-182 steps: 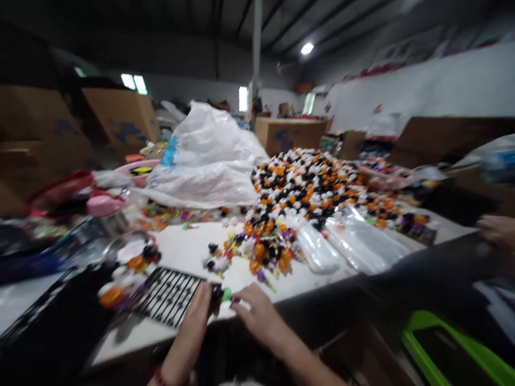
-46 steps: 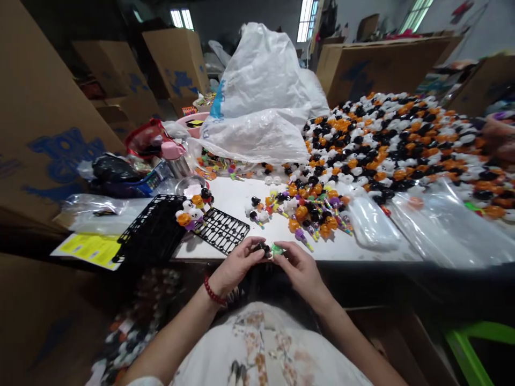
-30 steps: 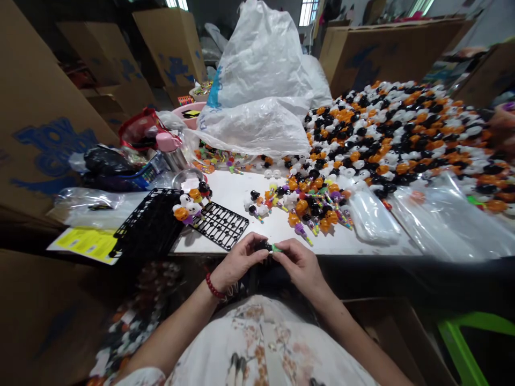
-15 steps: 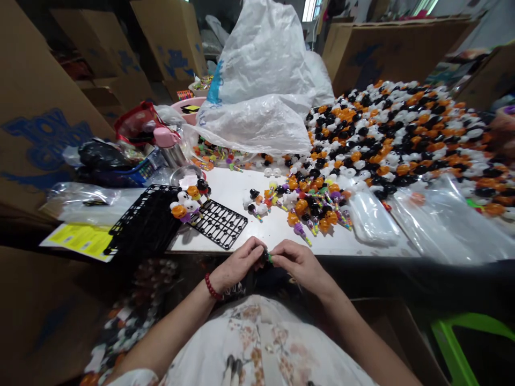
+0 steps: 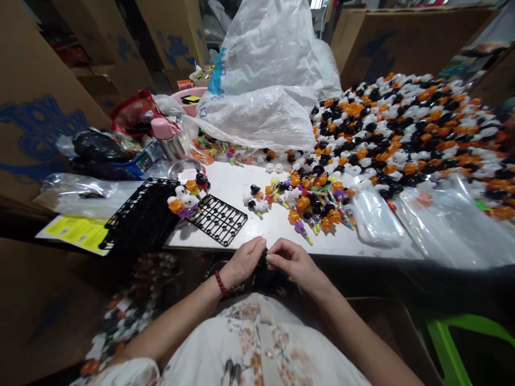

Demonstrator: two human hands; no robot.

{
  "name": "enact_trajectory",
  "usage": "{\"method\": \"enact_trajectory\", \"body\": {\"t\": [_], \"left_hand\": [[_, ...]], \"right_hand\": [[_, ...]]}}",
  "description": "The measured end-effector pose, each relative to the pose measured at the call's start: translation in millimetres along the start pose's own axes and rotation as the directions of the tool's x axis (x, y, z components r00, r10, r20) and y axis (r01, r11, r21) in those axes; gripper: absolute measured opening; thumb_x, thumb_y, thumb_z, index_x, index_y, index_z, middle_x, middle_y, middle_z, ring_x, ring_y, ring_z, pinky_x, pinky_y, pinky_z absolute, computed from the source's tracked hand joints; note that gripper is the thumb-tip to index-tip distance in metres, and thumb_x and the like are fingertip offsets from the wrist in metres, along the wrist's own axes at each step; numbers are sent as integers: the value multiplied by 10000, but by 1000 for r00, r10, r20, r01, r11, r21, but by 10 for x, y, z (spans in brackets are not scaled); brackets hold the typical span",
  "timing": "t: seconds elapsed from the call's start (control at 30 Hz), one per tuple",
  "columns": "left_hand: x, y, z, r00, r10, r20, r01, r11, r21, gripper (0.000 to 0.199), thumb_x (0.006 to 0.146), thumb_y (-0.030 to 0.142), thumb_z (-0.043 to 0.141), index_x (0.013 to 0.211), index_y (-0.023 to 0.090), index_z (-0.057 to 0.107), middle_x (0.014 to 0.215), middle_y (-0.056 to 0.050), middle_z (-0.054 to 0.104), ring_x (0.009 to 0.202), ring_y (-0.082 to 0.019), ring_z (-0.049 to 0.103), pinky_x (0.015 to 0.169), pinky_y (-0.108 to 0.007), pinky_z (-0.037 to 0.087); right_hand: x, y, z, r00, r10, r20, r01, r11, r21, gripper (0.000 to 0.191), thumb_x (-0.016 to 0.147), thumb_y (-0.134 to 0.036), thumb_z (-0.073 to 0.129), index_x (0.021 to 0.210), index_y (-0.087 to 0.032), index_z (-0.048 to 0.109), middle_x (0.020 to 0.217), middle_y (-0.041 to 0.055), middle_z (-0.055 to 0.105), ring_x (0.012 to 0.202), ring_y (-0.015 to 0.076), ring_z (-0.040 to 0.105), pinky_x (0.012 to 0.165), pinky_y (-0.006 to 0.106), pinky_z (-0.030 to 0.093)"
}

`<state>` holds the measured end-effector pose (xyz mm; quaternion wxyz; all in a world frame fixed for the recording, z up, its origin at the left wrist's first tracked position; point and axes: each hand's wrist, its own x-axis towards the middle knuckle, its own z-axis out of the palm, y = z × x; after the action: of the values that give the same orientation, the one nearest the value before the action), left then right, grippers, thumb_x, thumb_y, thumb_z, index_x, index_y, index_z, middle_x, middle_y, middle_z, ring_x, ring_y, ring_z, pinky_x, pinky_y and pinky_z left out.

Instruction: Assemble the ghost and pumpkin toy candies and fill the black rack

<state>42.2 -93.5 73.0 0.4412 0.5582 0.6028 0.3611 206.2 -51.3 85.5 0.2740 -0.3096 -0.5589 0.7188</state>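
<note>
At the table's front edge, my left hand (image 5: 244,261) is closed on a small black piece (image 5: 263,259). The fingertips of my right hand (image 5: 290,259) pinch the same piece, where a bit of green shows. Most of the piece is hidden by my fingers. Beyond my left hand lies a black plastic grid (image 5: 220,220), with several orange, white and black figures (image 5: 185,201) at its upper left corner. A cluster of figures on colourful sticks (image 5: 302,205) lies on the white table (image 5: 241,185) beyond my right hand.
A big heap of orange, black and white pieces (image 5: 402,128) covers the back right. Clear bags (image 5: 374,217) lie at the right. Stacked black grids (image 5: 140,220), a pink-lidded flask (image 5: 167,139) and cardboard boxes (image 5: 40,123) stand left. A green chair (image 5: 450,348) is at lower right.
The view has shifted slightly. The black piece has turned between my hands, with less green showing, and my left fingers lie straighter beside it.
</note>
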Motion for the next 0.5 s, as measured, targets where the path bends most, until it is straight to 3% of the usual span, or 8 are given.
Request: {"method": "enact_trajectory", "body": {"t": [0.13, 0.2, 0.33, 0.5], "left_hand": [[-2, 46, -3, 983, -169, 67, 180, 959, -218, 386, 926, 561, 361, 737, 225, 379, 601, 75, 316, 491, -99, 317, 462, -247, 270], [16, 64, -31, 978, -203, 45, 208, 935, -287, 393, 917, 594, 367, 775, 229, 395, 611, 78, 326, 471, -95, 314, 438, -241, 260], [67, 85, -131, 989, -132, -67, 112, 964, -241, 376, 924, 573, 396, 785, 224, 414, 640, 67, 359, 532, -103, 344, 489, -240, 290], [77, 61, -201, 994, -42, -101, 34, 996, -78, 363, 947, 515, 386, 734, 220, 393, 641, 56, 350, 616, -126, 364, 576, -259, 313]], "right_hand": [[30, 36, 23, 1000, 11, -4, -11, 999, 35, 299, 756, -435, 766, 806, -193, 599, 708, -30, 611, 657, 115, 590, 676, 267, 492], [43, 43, 31, 1000, 19, -23, -17, 998, 54, 325, 743, -427, 778, 909, -209, 603, 793, -27, 624, 711, 118, 602, 715, 272, 506], [40, 42, 40, 999, -17, -51, 18, 1000, 20, 392, 759, -426, 763, 1051, -231, 590, 887, -4, 639, 814, 142, 611, 789, 296, 513], [6, 49, 28, 988, -130, -81, 105, 961, -258, 282, 851, -414, 661, 1056, -221, 652, 944, 24, 649, 843, 157, 599, 790, 301, 493]]}}
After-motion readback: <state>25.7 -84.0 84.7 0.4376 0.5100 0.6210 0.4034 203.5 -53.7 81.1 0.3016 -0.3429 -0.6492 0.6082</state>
